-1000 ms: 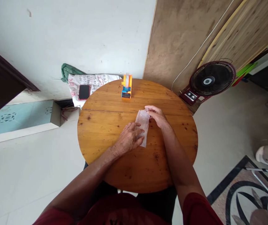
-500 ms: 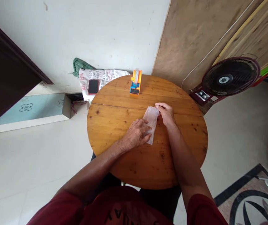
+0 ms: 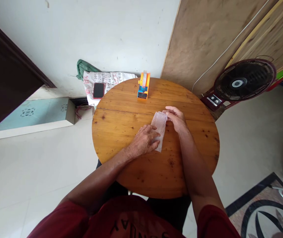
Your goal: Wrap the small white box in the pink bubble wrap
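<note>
A narrow piece of whitish, see-through bubble wrap (image 3: 159, 121) lies lengthwise on the round wooden table. My left hand (image 3: 146, 138) rests on its lower left part, fingers spread and pressed flat. At the upper right corner, my right hand (image 3: 175, 117) holds the edge between thumb and fingers, with the index finger raised a little above it. The fingertips under that edge are partly hidden. Beyond the wrap stands an orange and blue tape dispenser (image 3: 143, 86) with a roll of clear tape.
The wooden table (image 3: 121, 125) fills the middle. A black phone (image 3: 99, 90) lies on a printed white sack (image 3: 116, 79) behind its left edge, near a green bag (image 3: 85, 69). To the right stands a dark red fan (image 3: 243, 82). A wall closes off the back.
My right index finger has lifted and the right hand has opened slightly at the wrap's corner. My left hand and the wrap stay nearly in place.
</note>
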Demonstrator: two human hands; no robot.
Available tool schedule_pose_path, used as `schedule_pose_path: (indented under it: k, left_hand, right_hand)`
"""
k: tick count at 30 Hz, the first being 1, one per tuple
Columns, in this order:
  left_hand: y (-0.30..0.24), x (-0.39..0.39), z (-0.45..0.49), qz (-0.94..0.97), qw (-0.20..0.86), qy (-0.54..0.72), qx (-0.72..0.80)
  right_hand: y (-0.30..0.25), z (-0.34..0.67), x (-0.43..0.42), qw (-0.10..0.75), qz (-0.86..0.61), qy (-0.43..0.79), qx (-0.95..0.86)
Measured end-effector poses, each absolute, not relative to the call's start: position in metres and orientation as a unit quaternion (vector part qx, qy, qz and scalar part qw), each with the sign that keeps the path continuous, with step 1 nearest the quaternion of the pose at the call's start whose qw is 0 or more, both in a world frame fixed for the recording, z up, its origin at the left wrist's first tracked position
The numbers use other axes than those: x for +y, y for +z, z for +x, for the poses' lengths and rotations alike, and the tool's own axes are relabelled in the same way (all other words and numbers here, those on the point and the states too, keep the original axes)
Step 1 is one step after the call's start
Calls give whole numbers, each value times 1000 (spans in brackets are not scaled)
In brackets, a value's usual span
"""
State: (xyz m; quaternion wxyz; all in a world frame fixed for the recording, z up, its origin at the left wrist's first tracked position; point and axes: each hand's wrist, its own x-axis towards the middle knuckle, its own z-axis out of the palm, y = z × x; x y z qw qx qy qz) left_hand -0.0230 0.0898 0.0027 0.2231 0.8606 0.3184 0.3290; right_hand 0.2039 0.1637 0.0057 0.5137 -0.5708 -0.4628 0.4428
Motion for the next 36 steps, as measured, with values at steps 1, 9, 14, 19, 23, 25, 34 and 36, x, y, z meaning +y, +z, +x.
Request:
schedule_pose_path:
  k: [1,9,14,19,23,25,34,36]
  left_hand:
    - [2,90,-23,861,221,331,317]
    - [2,90,-23,859,227,334,313]
    - [3,90,-23,859,230,325,321]
    - [4,89,-24,863,226,324,314]
    - [4,89,-25,862,224,328,314]
    - [3,89,-25,862,224,330,313]
    - [4,90,-24,864,220,324,315]
    - [4,90,-24,864,225,323,315]
  right_hand:
    - [6,205,164,506,-567,447,-472]
    - [21,211,152,455,-548,433,-553]
    - [29,209,145,428,-557,416,-578]
    - [25,201,149,405,-577,394,-590]
    - [26,204,148,419,-556,363,-619]
    - [28,208,146,428,-541,369,-623]
    - [35,213,142,426,-550,394,-600]
    - [37,216,140,417,-546,394,-611]
